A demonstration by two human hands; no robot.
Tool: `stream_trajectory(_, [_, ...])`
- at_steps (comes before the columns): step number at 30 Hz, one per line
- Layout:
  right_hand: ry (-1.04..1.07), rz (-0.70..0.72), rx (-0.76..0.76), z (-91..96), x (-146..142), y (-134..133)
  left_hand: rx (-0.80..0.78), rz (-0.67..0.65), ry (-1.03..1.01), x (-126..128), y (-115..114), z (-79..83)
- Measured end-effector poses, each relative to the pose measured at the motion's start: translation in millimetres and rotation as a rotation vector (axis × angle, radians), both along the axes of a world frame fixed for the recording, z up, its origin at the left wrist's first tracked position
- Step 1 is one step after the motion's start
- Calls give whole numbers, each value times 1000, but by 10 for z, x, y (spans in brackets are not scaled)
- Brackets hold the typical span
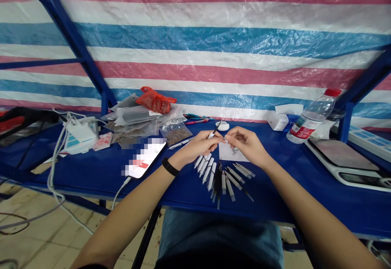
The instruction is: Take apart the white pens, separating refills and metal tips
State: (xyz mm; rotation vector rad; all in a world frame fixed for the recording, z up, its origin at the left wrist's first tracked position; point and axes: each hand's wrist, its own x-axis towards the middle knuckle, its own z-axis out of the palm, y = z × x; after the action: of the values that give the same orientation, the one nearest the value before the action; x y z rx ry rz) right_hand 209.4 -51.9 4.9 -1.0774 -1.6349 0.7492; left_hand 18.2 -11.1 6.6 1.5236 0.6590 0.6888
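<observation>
My left hand [200, 144] is closed round a thin pen-like piece [216, 128] with a white body and dark tip, held tilted up over the blue table [91, 171]. My right hand [246, 142] pinches a small part right at that piece's lower end; what it is I cannot make out. A black band sits on my left wrist. Below the hands lie several white pen barrels [206, 169] and several dark refills and grey parts [233, 177] in a loose row. A small white sheet [227, 153] lies under the right hand.
A phone [145, 161] on a cable lies left of the hands. Behind it are clear bags [143, 122], a red bag [155, 100] and a power strip [81, 136]. A water bottle [311, 116], a white box [277, 121] and a scale [345, 159] stand right.
</observation>
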Motion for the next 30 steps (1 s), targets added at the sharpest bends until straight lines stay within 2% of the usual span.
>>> stream_trajectory(5, [-40, 22, 41, 2, 12, -1, 2, 6, -6, 4, 11, -14])
stream_trajectory(12, [-233, -32, 95, 6, 9, -21, 14, 7, 20, 10, 14, -19])
stream_trajectory(21, [-240, 24, 135, 27, 7, -29, 3, 6, 5, 4, 23, -24])
stream_trajectory(26, [-332, -30, 155, 21, 14, -30, 5, 18, 31, 9, 3, -16])
stream_trajectory(30, [-272, 29, 120, 32, 3, -40, 9, 25, 18, 1, 19, -34])
